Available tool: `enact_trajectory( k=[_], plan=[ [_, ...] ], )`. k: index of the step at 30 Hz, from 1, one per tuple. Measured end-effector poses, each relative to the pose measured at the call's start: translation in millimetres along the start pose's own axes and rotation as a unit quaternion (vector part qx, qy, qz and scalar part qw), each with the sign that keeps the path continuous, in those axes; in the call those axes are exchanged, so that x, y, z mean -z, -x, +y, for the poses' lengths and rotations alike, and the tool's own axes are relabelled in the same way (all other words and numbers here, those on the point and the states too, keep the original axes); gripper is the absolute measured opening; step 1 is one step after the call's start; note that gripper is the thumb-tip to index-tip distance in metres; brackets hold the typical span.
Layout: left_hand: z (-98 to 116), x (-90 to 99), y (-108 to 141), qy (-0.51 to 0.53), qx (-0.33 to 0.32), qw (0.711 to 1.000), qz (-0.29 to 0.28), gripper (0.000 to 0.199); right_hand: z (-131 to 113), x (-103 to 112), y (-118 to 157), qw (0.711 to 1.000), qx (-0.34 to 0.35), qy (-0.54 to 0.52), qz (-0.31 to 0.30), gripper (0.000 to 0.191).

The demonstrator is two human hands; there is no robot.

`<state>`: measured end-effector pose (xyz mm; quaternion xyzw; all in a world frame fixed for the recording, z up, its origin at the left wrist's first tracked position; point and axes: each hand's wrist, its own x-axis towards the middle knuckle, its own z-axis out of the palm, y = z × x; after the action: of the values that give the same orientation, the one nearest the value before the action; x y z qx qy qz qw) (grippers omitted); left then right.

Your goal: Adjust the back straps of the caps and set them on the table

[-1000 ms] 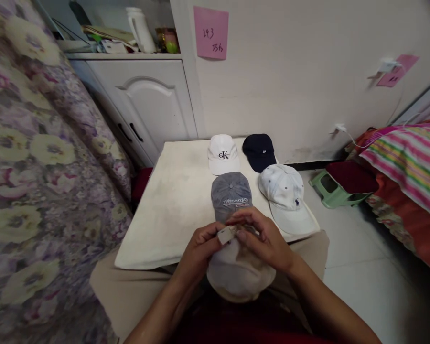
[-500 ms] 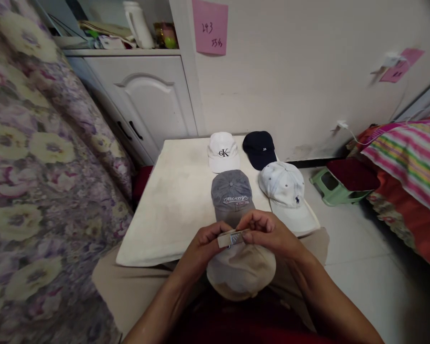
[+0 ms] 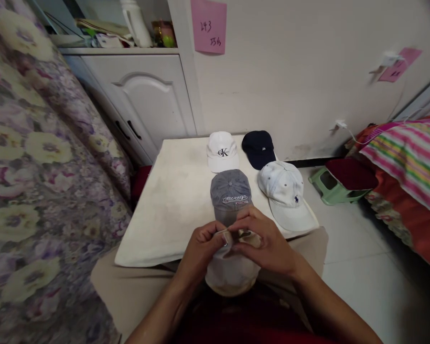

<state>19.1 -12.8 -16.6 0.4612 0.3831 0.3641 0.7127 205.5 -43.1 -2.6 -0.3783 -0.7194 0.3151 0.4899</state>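
A beige cap (image 3: pixel 232 274) is held over the lap, at the table's near edge. My left hand (image 3: pixel 204 243) pinches its strap, where a small metallic glint shows. Fingers of my right hand (image 3: pixel 263 239) are closed on the cap's back edge, close to the left fingertips. Just beyond the hands lies a grey cap (image 3: pixel 230 188) with white lettering. Behind it are a white cap (image 3: pixel 222 152) with black letters and a navy cap (image 3: pixel 260 149). A pale blue cap (image 3: pixel 286 193) rests at the table's right edge.
The caps lie on a cream-covered table (image 3: pixel 168 200). A flowered curtain (image 3: pixel 32 181) hangs at the left, beside a white cabinet (image 3: pixel 146 95). On the right are a green stool (image 3: pixel 331 188) and a bed with a striped cover (image 3: pixel 412 153).
The beige cap has turned and shifted slightly left. The strap, earlier stretched flat between both hands, is now bunched at the left fingers, and my right fingers have moved along the cap's edge.
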Motion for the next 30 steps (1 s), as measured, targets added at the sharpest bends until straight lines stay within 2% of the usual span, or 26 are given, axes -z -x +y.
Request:
enact_trajectory(
  k=[6, 10, 13, 17, 19, 22, 27, 30],
  plan=[
    [1.5, -2.0, 2.2, -0.020, -0.011, 1.000, -0.010, 0.026, 2.7, -9.6, -1.0, 1.000, 0.016, 0.015, 0.022, 0.013],
    [2.9, -3.4, 2.6, -0.004, -0.021, 0.999, -0.032, 0.027, 1.9, -13.1, -0.1, 0.998, 0.024, 0.001, 0.059, 0.009],
    [1.0, -6.2, 2.6, 0.014, -0.014, 1.000, -0.023, 0.029, 2.7, -17.6, 2.9, 0.995, 0.021, -0.016, 0.097, 0.006],
    [-2.1, -7.6, 2.5, 0.021, -0.012, 1.000, 0.009, 0.029, 4.8, -22.2, 6.7, 0.981, -0.020, -0.079, 0.178, 0.007],
    [-1.1, -5.8, 1.9, 0.026, -0.006, 1.000, 0.003, 0.028, 5.0, -22.7, 6.6, 0.970, -0.054, -0.131, 0.198, 0.008],
    [6.0, -1.9, 2.0, -0.007, 0.004, 1.000, -0.030, 0.028, 4.1, -22.0, 4.9, 0.963, -0.084, -0.172, 0.188, 0.010],
    [20.3, -1.7, 7.4, -0.180, -0.022, 0.982, -0.058, 0.027, 1.2, -20.3, 3.4, 0.975, -0.076, -0.122, 0.170, 0.012],
    [18.8, -3.9, 8.7, -0.171, -0.006, 0.984, -0.054, 0.029, -0.3, -17.8, 2.1, 0.985, -0.047, -0.089, 0.143, 0.009]
  ],
)
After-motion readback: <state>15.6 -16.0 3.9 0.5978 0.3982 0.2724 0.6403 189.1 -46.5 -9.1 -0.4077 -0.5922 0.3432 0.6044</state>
